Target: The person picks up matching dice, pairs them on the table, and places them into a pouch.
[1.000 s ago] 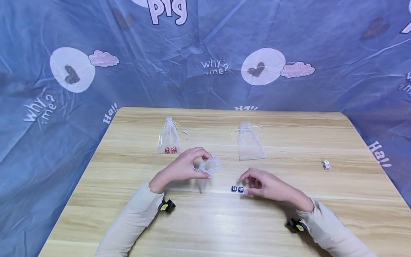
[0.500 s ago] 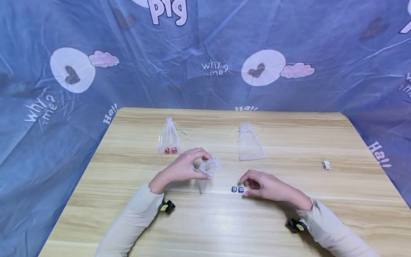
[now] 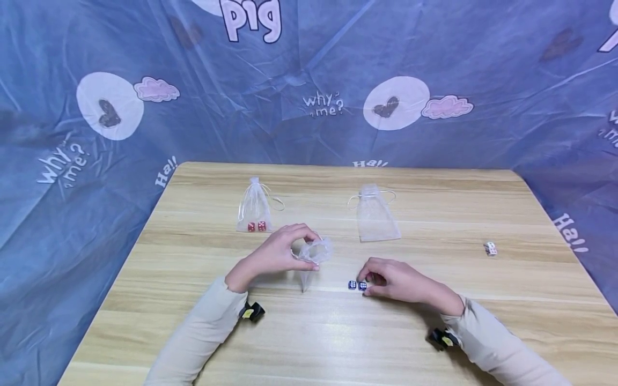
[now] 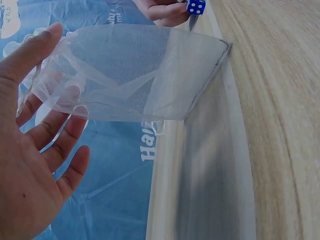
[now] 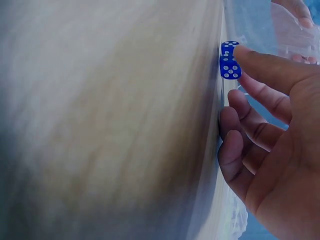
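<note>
My left hand (image 3: pixel 280 249) holds a sheer white organza drawstring bag (image 4: pixel 125 75) near its mouth, thumb on one side and fingers on the other. The mouth gapes toward the right, and the bag's bottom edge reaches down to the table. Beside it, two blue dice with white dots lie in a row. My right hand (image 3: pixel 403 279) has thumb and index finger on either side of the nearer blue die (image 5: pixel 230 67), pinching it at table level. The other blue die (image 3: pixel 352 285) sits just left of it, partly behind the thumb in the right wrist view.
At the back left of the wooden table (image 3: pixel 193 214) lies an organza bag (image 3: pixel 254 203) with two red dice (image 3: pixel 262 226) inside. A flat organza bag (image 3: pixel 378 217) lies at the back middle. White dice (image 3: pixel 490 249) rest far right. A blue printed cloth (image 3: pixel 270 128) hangs behind.
My right hand has moved slightly left and down, and its thumb and index finger have closed in on the nearer blue die. The left hand and its bag stay in place.
</note>
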`<action>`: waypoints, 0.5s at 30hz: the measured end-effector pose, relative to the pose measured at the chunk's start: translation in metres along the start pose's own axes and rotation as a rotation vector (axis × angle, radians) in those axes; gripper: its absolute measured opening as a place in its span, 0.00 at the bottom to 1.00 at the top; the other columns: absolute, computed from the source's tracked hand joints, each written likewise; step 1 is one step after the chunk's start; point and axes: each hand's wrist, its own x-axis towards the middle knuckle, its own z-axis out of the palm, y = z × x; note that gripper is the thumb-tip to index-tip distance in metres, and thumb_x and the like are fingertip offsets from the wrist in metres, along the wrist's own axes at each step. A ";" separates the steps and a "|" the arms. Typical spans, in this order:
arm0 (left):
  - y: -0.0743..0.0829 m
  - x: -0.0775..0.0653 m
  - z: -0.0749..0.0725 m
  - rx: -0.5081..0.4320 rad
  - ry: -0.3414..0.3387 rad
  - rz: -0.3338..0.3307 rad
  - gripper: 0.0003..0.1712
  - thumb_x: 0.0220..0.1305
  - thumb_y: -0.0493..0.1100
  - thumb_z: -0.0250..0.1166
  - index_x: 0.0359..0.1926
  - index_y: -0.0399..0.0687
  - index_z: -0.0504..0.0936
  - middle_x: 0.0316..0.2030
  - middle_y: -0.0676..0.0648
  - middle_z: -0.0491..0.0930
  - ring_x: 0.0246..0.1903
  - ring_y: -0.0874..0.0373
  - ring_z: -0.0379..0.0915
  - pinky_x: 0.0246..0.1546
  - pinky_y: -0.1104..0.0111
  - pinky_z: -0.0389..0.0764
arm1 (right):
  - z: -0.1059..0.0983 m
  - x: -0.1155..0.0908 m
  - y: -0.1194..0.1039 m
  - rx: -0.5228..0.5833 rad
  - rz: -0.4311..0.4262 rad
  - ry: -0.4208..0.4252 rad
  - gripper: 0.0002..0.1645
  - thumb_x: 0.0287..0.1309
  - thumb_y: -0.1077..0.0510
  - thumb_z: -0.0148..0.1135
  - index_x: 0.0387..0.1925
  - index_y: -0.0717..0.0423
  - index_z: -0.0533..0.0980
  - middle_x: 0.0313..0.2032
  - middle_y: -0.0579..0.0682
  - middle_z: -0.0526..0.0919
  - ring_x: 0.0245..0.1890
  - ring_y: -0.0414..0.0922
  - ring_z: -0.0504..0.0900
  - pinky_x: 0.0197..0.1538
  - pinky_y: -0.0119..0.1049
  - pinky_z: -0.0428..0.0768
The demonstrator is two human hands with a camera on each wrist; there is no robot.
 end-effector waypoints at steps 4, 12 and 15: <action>0.001 0.000 0.000 0.011 0.003 0.002 0.27 0.42 0.51 0.78 0.46 0.51 0.81 0.41 0.54 0.81 0.44 0.61 0.75 0.51 0.65 0.75 | 0.000 0.000 -0.001 -0.023 -0.025 0.012 0.09 0.55 0.53 0.68 0.38 0.42 0.79 0.31 0.33 0.75 0.30 0.29 0.70 0.34 0.25 0.73; 0.001 0.000 0.000 0.015 -0.001 0.004 0.28 0.42 0.51 0.78 0.46 0.51 0.81 0.41 0.54 0.81 0.44 0.61 0.75 0.51 0.65 0.75 | -0.001 0.000 -0.002 -0.019 -0.007 0.006 0.07 0.57 0.54 0.67 0.38 0.43 0.78 0.31 0.32 0.75 0.30 0.28 0.70 0.34 0.25 0.73; 0.001 0.000 0.000 0.019 -0.001 0.010 0.28 0.42 0.51 0.78 0.46 0.51 0.81 0.41 0.54 0.81 0.44 0.61 0.75 0.51 0.65 0.75 | -0.002 -0.001 -0.003 -0.002 0.013 0.002 0.08 0.57 0.54 0.67 0.39 0.43 0.78 0.32 0.32 0.76 0.30 0.28 0.71 0.35 0.26 0.74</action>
